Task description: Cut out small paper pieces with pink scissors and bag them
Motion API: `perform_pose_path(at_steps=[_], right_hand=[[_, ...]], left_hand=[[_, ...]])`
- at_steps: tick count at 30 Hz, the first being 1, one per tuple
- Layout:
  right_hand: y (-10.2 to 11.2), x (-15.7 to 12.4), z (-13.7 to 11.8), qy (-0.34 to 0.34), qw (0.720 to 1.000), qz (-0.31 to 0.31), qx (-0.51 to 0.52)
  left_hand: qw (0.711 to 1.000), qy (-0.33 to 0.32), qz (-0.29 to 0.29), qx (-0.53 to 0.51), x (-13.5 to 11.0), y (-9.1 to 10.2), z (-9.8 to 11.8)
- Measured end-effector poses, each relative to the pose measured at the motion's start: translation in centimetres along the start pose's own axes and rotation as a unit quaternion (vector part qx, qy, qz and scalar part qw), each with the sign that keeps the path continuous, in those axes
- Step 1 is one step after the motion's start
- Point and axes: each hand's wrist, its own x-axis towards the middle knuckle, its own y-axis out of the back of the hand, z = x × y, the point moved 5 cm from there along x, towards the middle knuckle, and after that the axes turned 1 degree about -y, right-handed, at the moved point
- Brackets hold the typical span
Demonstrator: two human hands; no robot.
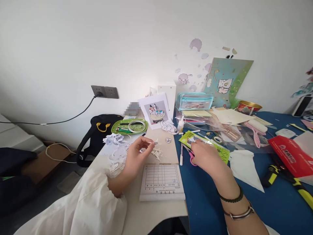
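Cutting looks partly done; how much is left cannot be told. Beyond the white ruled paper pad [162,182], the left hand [140,150] pinches a tiny dark-outlined paper piece [156,143], thumb and forefinger almost meeting, above beige board [172,154]. The right hand [206,158] touches pink-handled scissors [192,159] with curled fingers, how firmly unclear. Farther off, a small flower-shaped paper cut-out [168,140] and a larger black-outlined paper cut-out [168,127] look finished.

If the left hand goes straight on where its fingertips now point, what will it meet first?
Probably the small, white, flower-shaped paper cutout with black outlines; depth is unclear, so the left hand might pass above it.
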Motion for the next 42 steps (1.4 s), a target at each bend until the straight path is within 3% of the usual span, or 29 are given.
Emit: perform_pose_path(at_steps=[7, 11, 14, 17, 20, 24, 28, 33, 39, 42], right_hand=[[-1.2, 0.4, 1.6, 0.020, 0.997, -0.004, 0.076], [0.1, -0.6, 2.7, 0.057, 0.980, -0.018, 0.189], [1.8, -1.2, 2.3, 0.115, 0.943, -0.049, 0.307], [2.8, -0.9, 0.1, 0.175, 0.884, -0.064, 0.428], [2.1, 0.3, -2.7, 0.189, 0.841, -0.044, 0.504], [0.5, 1.3, -6.1, 0.190, 0.805, -0.006, 0.563], [1.2, 0.4, -8.1, 0.223, 0.764, 0.027, 0.605], [5.4, -0.7, -7.7, 0.233, 0.718, 0.079, 0.651], [14.8, -2.0, -7.0, 0.265, 0.647, 0.157, 0.698], [17.9, -2.5, -8.0, 0.291, 0.606, 0.182, 0.717]], left_hand=[[1.000, -0.015, 0.005, 0.009, 0.0, 0.2, -0.1], [0.999, -0.034, -0.003, 0.020, 0.1, 0.1, -0.1], [0.998, -0.045, -0.008, 0.031, 0.1, 0.1, 0.0], [0.998, -0.053, -0.017, 0.040, 0.1, 0.1, 0.1], [0.996, -0.066, -0.025, 0.049, -0.1, 0.0, 0.2], [0.993, -0.092, -0.032, 0.065, -0.5, -0.4, 0.5], [0.991, -0.115, -0.027, 0.069, -0.3, -1.1, 1.6], [0.989, -0.135, -0.039, 0.035, 1.3, -2.2, 5.8], [0.983, -0.169, -0.071, -0.023, 4.3, -1.6, 14.1], [0.978, -0.193, -0.070, -0.027, 4.8, -0.4, 16.7]])
